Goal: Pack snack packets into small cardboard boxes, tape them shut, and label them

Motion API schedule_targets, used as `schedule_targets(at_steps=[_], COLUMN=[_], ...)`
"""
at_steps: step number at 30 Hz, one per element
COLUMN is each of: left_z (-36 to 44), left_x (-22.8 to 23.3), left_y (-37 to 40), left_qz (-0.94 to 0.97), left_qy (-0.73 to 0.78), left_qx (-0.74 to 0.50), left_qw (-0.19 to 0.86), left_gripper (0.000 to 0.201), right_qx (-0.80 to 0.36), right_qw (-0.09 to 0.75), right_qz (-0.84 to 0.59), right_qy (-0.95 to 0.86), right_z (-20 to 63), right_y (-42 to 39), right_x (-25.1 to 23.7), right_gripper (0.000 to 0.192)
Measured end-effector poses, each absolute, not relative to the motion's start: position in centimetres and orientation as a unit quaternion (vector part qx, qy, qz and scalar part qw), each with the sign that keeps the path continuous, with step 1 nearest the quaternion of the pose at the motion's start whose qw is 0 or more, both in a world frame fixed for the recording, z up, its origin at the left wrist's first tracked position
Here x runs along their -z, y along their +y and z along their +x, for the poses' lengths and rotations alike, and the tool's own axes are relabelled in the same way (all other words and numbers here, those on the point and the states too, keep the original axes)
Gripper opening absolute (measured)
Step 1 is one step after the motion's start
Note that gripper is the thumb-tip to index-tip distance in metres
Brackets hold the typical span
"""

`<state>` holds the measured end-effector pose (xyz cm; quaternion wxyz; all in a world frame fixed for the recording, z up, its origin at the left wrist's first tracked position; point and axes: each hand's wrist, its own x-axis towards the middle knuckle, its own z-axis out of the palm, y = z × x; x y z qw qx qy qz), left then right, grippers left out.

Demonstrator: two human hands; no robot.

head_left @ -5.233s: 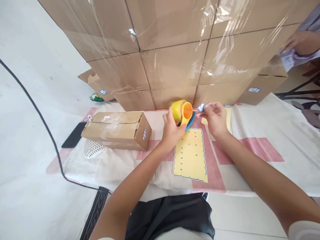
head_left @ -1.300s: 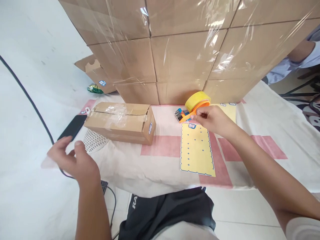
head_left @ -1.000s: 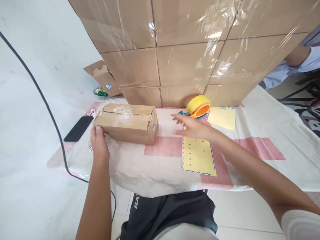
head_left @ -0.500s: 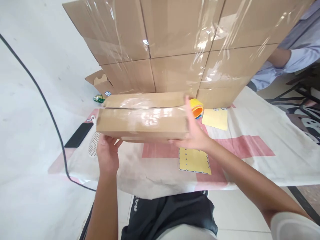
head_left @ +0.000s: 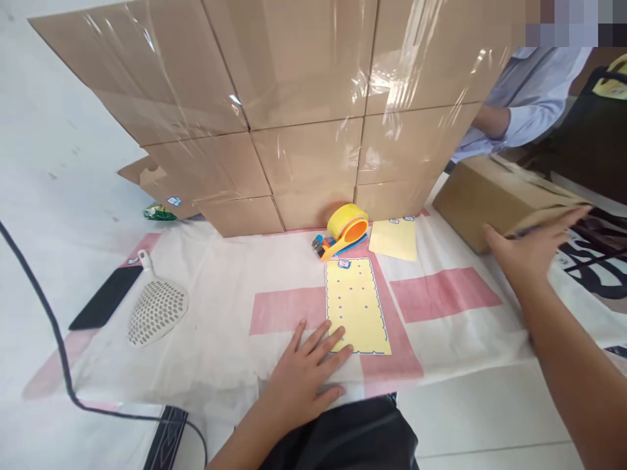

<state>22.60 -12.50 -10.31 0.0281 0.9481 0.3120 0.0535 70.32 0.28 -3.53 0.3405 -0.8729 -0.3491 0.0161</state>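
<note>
On the table's right side, a cardboard box (head_left: pixel 482 202) is tilted, its far end near the other person's sleeve. My right hand (head_left: pixel 529 251) grips its near end, thumb on the left face and fingers along the flaps. My left hand (head_left: pixel 308 372) lies flat at the table's front edge, fingers spread, fingertips on a yellow patterned sheet (head_left: pixel 360 307). Beyond that sheet stands a yellow tape roll in an orange dispenser (head_left: pixel 347 228). A second yellow paper (head_left: pixel 393 240) lies to its right.
A wall of taped cardboard boxes (head_left: pixel 308 156) lines the back. At left lie a black phone (head_left: pixel 108 297), a white perforated scoop (head_left: pixel 159 307) and a green packet (head_left: pixel 159 212). A black cable (head_left: pixel 42 307) hangs at far left. Another person's sleeve (head_left: pixel 536 121) is behind the box.
The box has moved from the middle to the far right in my right hand. My left hand has let go of it and now rests on the table. The view has shifted too.
</note>
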Motion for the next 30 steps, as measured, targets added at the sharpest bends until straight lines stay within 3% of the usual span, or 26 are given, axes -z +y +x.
schedule_targets(at_steps=[7, 12, 15, 20, 22, 25, 27, 30], left_z=[22.7, 22.8, 22.8, 19.8, 16.3, 8.8, 3.6, -2.7], left_x=[10.6, 11.0, 11.3, 10.1, 8.9, 6.6, 5.0, 2.2], left_y=[-12.5, -12.3, -12.4, -11.8, -9.7, -3.5, 2.1, 10.5], left_qz=[0.945, 0.942, 0.942, 0.921, 0.876, 0.759, 0.660, 0.556], left_qy=[0.317, 0.321, 0.318, 0.321, 0.381, 0.520, 0.611, 0.724], left_qx=[-0.077, -0.093, -0.102, -0.221, -0.294, -0.392, -0.435, -0.408], left_qw=[-0.027, -0.027, -0.020, 0.019, 0.015, 0.007, 0.040, 0.015], left_gripper=[0.065, 0.061, 0.062, 0.055, 0.048, 0.034, 0.046, 0.081], right_qx=[-0.068, -0.116, -0.109, -0.108, -0.096, -0.083, -0.065, -0.074], right_qw=[0.248, 0.190, 0.190, 0.194, 0.217, 0.258, 0.298, 0.313], right_qz=[-0.827, -0.786, -0.789, -0.768, -0.761, -0.745, -0.716, -0.684], right_qy=[-0.499, -0.577, -0.575, -0.601, -0.604, -0.609, -0.628, -0.655], right_z=[68.3, 68.8, 68.4, 67.8, 67.7, 66.5, 64.5, 59.7], right_y=[10.8, 14.8, 14.6, 9.8, 6.4, 0.4, -3.6, -8.8], right_x=[2.8, 4.5, 5.3, 6.3, 6.9, 8.1, 8.9, 10.0], right_gripper=[0.137, 0.077, 0.059, 0.052, 0.050, 0.033, 0.025, 0.023])
